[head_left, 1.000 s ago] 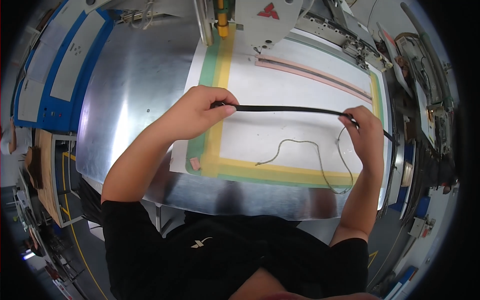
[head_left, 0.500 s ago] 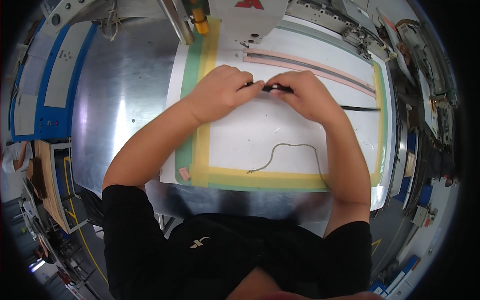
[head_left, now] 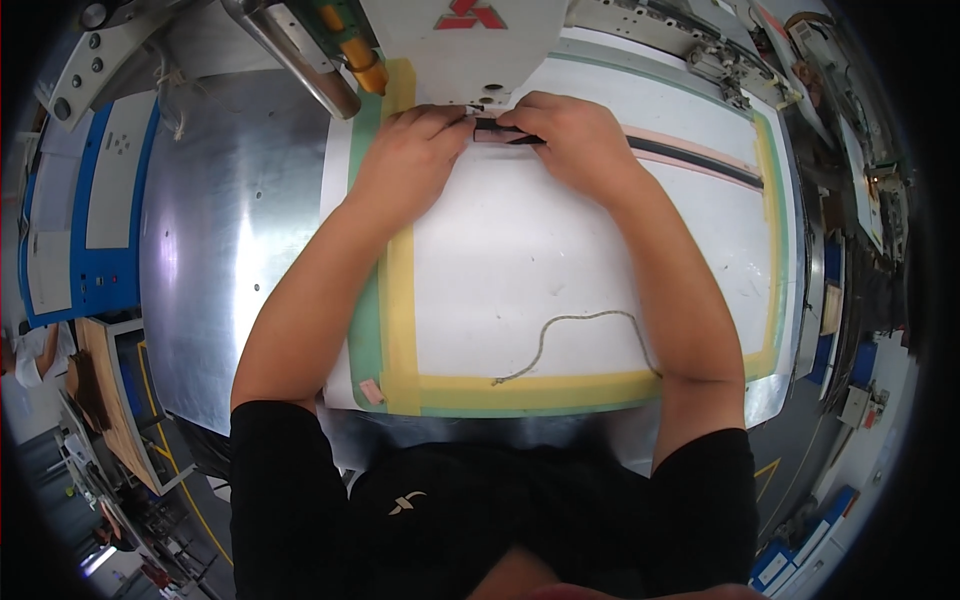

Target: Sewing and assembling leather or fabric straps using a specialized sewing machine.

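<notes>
A narrow black strip lies lengthwise between two pink bands on the white work sheet. My right hand is closed on this strip near its left end, with thumb and forefinger pinched, and covers part of the bands. My left hand lies at the left end of the bands, its fingers bent and pressed together. What the left fingertips hold, if anything, is hidden. Directly beyond both hands is the white machine head.
A greenish cord curves across the near part of the sheet. Yellow tape borders it, with a pink scrap at the near left corner. A metal tube stands behind my left hand. A blue-framed control box is far left.
Both hands have moved away from me to the pink bands. The black strip, earlier held above the sheet with its tail nearer me, now lies along the gap between them.
</notes>
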The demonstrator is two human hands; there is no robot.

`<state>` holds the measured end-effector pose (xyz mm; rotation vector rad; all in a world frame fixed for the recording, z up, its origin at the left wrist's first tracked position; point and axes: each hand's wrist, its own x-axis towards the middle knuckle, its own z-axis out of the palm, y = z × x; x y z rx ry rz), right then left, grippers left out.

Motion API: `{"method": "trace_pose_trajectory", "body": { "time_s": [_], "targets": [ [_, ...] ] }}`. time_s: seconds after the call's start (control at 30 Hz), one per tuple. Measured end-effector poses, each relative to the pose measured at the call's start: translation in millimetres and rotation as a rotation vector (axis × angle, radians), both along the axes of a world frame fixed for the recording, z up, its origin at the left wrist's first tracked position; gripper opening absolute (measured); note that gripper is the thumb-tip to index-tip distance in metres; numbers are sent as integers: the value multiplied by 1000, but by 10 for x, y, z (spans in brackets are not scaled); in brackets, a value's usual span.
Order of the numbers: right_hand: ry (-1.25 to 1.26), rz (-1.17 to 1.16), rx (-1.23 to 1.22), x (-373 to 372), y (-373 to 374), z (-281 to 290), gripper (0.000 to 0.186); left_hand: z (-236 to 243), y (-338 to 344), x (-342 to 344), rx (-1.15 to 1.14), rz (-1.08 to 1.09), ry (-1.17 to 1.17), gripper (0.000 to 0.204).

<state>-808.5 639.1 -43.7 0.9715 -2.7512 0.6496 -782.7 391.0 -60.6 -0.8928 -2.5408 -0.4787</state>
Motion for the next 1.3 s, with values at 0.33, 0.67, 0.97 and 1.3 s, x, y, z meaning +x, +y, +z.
{"method": "trace_pose_trajectory", "body": {
  "time_s": [0.33, 0.67, 0.97, 1.3],
  "targets": [
    [81, -23, 51, 20, 42, -69, 40, 30, 33, -19, -48, 4, -47, 28],
    [96, -29, -13, 0, 81, -119, 45, 1, 55, -26, -56, -42, -47, 44],
    [68, -43, -31, 3, 82, -120, 46, 55, 97, -12, -76, -7, -69, 43],
    [37, -27, -19, -5, 108, -130, 41, 71, 94, -22, -83, -39, -74, 47]
  ]
}}
